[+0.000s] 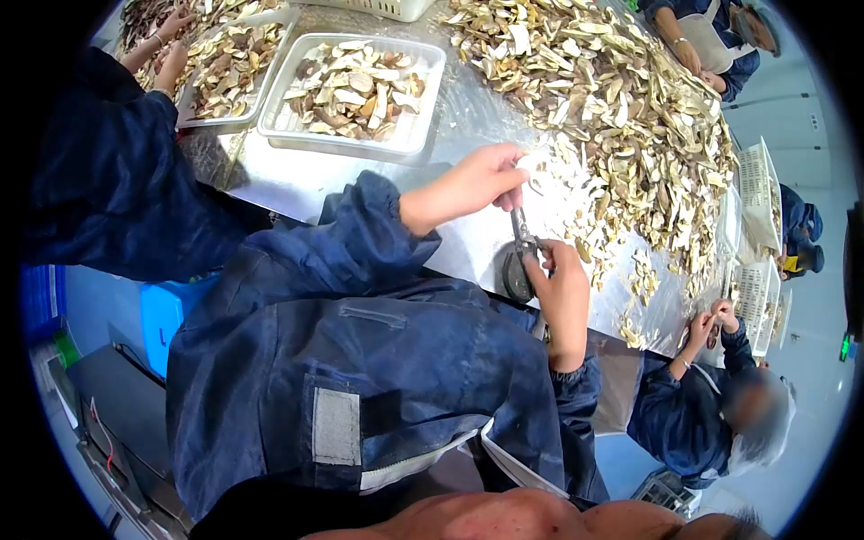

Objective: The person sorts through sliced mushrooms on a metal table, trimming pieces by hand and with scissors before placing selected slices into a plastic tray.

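Scissors [519, 232] were gripped in the right hand [564, 292]; left hand [470, 186] pinched a pale slice [533, 167]; mushroom heap [621, 126] lay far right.

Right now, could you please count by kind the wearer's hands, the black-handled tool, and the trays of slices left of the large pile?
Wearer's hands: 2 (left hand, right hand)
Black-handled tool: 1
Trays of slices: 2 (nearer tray, farther-left tray)
Total: 5
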Available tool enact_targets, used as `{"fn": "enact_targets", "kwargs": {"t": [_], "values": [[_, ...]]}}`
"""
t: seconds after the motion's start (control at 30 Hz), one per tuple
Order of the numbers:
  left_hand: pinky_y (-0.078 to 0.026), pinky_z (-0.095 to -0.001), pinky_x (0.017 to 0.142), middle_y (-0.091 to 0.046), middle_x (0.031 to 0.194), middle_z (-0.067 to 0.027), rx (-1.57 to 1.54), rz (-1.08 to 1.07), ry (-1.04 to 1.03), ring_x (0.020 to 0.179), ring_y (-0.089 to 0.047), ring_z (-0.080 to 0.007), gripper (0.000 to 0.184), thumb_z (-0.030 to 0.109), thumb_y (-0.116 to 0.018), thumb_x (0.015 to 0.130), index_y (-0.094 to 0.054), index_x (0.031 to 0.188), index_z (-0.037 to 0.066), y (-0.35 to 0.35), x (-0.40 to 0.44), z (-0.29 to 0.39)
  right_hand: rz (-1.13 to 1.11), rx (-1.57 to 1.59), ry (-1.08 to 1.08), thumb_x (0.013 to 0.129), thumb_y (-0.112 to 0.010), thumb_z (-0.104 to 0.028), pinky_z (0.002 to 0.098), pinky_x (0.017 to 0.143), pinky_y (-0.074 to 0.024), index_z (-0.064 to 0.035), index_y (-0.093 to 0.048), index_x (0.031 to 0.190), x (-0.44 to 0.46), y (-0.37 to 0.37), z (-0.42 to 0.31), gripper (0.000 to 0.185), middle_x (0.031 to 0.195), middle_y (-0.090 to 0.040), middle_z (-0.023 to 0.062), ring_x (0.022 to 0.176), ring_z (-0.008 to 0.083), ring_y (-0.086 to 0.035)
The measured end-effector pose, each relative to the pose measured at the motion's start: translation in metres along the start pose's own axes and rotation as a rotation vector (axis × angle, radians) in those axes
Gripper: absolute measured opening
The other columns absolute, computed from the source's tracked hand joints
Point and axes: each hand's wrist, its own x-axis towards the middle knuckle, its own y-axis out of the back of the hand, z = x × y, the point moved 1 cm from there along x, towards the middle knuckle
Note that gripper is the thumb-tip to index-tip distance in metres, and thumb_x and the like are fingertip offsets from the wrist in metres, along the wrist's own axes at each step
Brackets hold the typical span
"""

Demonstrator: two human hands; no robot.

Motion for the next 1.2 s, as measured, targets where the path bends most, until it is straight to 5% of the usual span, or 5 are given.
{"fn": "enact_targets", "kwargs": {"t": [0.3, 0.53, 0.8, 1.13, 1.2], "values": [[-0.045, -0.0207, 0.054, -0.069, 0.083, -0.0047, 0.052, 0.109, -0.064, 0.059, -0.058, -0.0071, 0.022, 0.019, -0.051, 0.100, -0.056, 0.112, 0.002, 0.006, 0.060, -0.031, -0.131, -0.254, -0.011, 0.079, -0.069, -0.014, 0.0475, 0.077, -0.0500, -0.0037, -0.049, 0.129, -0.016, -0.013, 0.012, 0.055, 0.097, -0.063, 0.0211, 0.088, 0.0417, -0.062], [-0.044, -0.0213, 0.056, -0.068, 0.083, -0.0048, 0.010, 0.115, 0.035, 0.060, -0.055, -0.0061, 0.017, 0.022, -0.051, 0.101, -0.057, 0.103, 0.006, 0.019, 0.049, -0.018, -0.236, 0.261, -0.226, 0.078, -0.068, 0.000, 0.0241, 0.060, -0.0418, -0.0059, -0.035, 0.147, -0.003, -0.001, 0.032, 0.076, 0.076, -0.047, 0.0022, 0.063, 0.0082, -0.045], [-0.044, -0.0214, 0.056, -0.067, 0.082, -0.0054, -0.002, 0.014, 0.112, 0.058, -0.054, -0.0070, 0.021, 0.022, -0.049, 0.102, -0.058, 0.111, 0.005, 0.008, 0.046, -0.018, -0.007, 0.589, -0.259, 0.075, -0.085, -0.032, 0.0294, 0.070, -0.0502, -0.0044, -0.050, 0.134, 0.006, -0.001, 0.019, 0.074, 0.087, -0.064, 0.0074, 0.077, 0.0151, -0.061], [-0.042, -0.0198, 0.052, -0.064, 0.074, -0.0049, 0.006, -0.097, 0.200, 0.052, -0.053, -0.0076, 0.022, 0.023, -0.050, 0.102, -0.059, 0.111, 0.005, -0.006, 0.041, -0.018, -0.001, 0.431, -0.241, 0.080, -0.077, -0.025, 0.0346, 0.067, -0.0512, -0.0068, -0.058, 0.122, 0.017, -0.002, 0.013, 0.050, 0.089, -0.065, 0.0163, 0.075, 0.0240, -0.064], [-0.042, -0.0198, 0.051, -0.064, 0.073, -0.0046, 0.034, -0.111, 0.225, 0.051, -0.053, -0.0077, 0.021, 0.023, -0.050, 0.101, -0.059, 0.108, 0.005, -0.004, 0.040, -0.022, 0.037, 0.383, -0.191, 0.082, -0.076, -0.020, 0.0299, 0.060, -0.0443, -0.0076, -0.059, 0.121, 0.018, -0.006, 0.015, 0.045, 0.074, -0.058, 0.0078, 0.065, 0.0156, -0.053]]}}
